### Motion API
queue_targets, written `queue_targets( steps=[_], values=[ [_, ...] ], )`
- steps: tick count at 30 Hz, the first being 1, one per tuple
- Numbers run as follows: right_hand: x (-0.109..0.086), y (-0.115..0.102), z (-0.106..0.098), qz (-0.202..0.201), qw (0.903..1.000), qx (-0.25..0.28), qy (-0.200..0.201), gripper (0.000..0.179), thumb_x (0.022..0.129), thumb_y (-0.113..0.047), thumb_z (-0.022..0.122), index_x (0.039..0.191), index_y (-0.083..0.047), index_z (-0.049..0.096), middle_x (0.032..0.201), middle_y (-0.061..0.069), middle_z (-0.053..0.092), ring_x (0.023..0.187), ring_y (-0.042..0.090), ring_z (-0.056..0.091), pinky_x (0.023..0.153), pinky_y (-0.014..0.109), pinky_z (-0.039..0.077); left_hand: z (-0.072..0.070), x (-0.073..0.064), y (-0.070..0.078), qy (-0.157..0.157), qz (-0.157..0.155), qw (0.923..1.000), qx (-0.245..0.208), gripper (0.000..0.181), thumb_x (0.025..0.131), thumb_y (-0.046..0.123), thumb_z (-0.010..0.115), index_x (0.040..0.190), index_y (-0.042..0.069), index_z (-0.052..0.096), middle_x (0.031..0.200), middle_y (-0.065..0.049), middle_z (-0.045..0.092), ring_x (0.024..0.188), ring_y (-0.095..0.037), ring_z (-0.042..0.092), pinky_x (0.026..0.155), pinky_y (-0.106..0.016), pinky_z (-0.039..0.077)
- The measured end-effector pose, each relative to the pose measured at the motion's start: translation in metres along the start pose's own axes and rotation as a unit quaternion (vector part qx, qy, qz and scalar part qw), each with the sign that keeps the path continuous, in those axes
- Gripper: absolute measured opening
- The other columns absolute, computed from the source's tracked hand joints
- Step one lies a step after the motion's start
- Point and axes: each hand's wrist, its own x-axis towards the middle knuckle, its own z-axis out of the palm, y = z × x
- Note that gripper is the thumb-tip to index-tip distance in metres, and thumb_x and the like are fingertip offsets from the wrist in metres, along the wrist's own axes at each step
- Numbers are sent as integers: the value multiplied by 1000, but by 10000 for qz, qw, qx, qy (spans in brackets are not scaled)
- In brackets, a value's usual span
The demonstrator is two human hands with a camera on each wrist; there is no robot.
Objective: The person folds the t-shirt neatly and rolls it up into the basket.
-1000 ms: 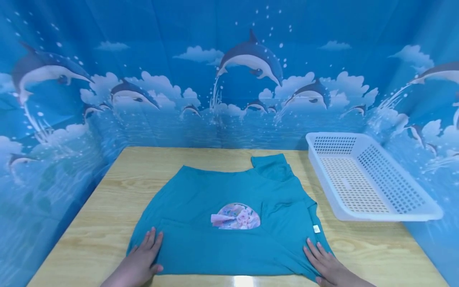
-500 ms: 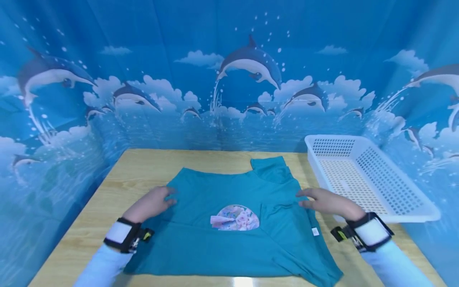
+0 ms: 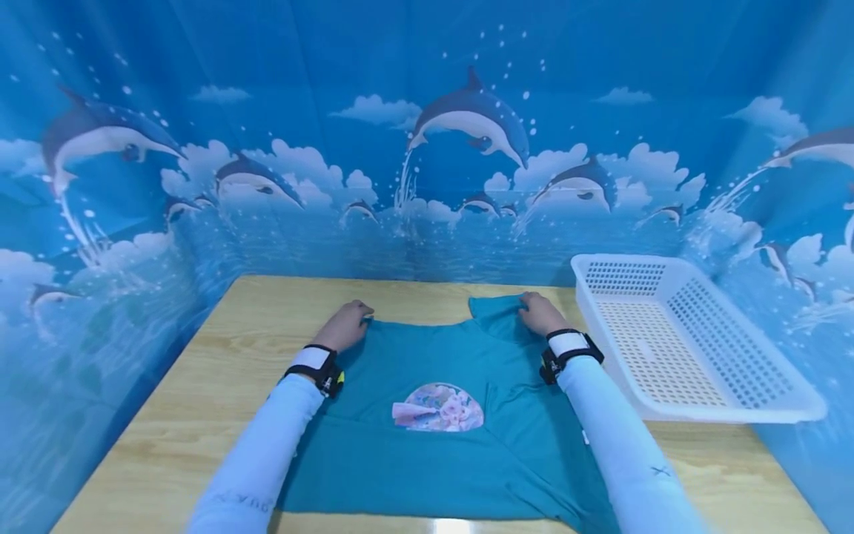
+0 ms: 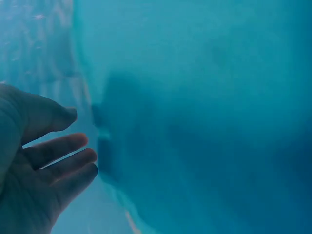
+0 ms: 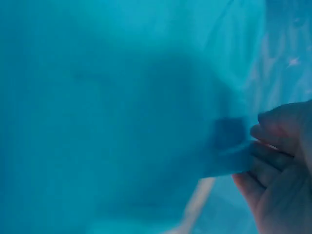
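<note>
A teal T-shirt (image 3: 427, 475) lies spread on the wooden table, a pink floral fan-shaped print at its middle. My left hand (image 3: 343, 326) is at its far left corner. In the left wrist view, that hand's thumb and fingers stand apart beside the shirt's edge, nothing visibly between them. My right hand (image 3: 542, 314) is at the sleeve at the far right. The right wrist view shows its fingers (image 5: 265, 168) curled at the sleeve corner, pinching the cloth. A white tag on the shirt's right side is mostly hidden by my right sleeve.
A white perforated plastic basket (image 3: 603, 356) stands at the table's right, close to my right forearm. Behind and along both sides of the wooden table (image 3: 173, 415) hangs a blue dolphin-print curtain (image 3: 300, 245).
Both hands have lifted from the shirt's near corners and reached forward to its far corners. My right fingers have taken hold of the sleeve. The basket has not moved.
</note>
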Motion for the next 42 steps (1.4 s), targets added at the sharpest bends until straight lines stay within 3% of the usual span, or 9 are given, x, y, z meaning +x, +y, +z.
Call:
queue_targets(
  steps=[9,14,18,22,27,32,36,39,42],
  values=[
    [3,6,15,219,9952,-451,844,32,96,-25,56,103,5,66,97,24,64,83,34,60,71,44,48,4,6,4,-85,-142,9993,343,27,91,0,54,116,-1,64,109,-18,59,104,-34,58,86,-44,50],
    [-5,2,10,444,9971,-342,519,34,94,-19,58,117,7,59,110,24,63,96,36,61,81,45,49,-1,7,7,-301,-216,9980,518,22,90,1,54,109,-1,65,103,-17,59,95,-29,58,80,-41,50],
    [-8,1,8,456,9980,-148,402,14,92,-10,55,84,1,59,74,14,53,67,26,50,61,36,41,-5,7,7,-412,-237,9977,483,18,88,2,57,102,-3,67,99,-15,60,85,-25,57,73,-38,50],
    [-12,-2,3,284,9980,-207,534,18,86,-7,56,69,-7,51,72,9,41,64,22,38,58,34,32,-13,5,6,-476,-195,9981,326,12,87,4,59,93,-1,67,90,-11,60,75,-21,52,65,-34,45],
    [-14,-12,-15,-57,9960,-194,870,21,87,-9,61,70,-8,48,72,9,43,62,22,42,59,34,33,-30,0,9,-527,-223,9983,121,8,89,5,58,90,2,66,83,-9,59,69,-21,49,60,-32,40],
    [-26,-29,-39,-506,9940,-107,964,28,89,-13,66,74,-7,43,65,5,34,61,19,34,59,35,29,-49,-8,16,-542,-138,9980,308,18,90,7,59,105,0,67,99,-13,66,80,-22,57,69,-35,48],
    [-42,-36,-58,-868,9922,-32,891,11,91,-12,62,93,-3,56,83,14,52,73,26,49,67,38,39,-62,-17,21,-515,57,9976,470,18,90,7,61,105,1,68,102,-14,67,83,-22,60,72,-38,50],
    [-55,-36,-71,-1036,9908,-2,872,19,94,-12,59,110,-2,61,105,19,60,91,31,57,81,43,47,-68,-25,24,-407,246,9973,565,15,89,7,62,101,3,68,99,-12,67,83,-21,60,72,-38,50],
    [-69,-35,-83,-1180,9893,-17,857,14,94,-12,57,103,-2,63,98,17,57,85,29,52,76,44,43,-73,-32,25,-288,438,9961,703,12,88,5,63,98,4,69,97,-11,66,83,-21,60,71,-38,50]
  ],
)
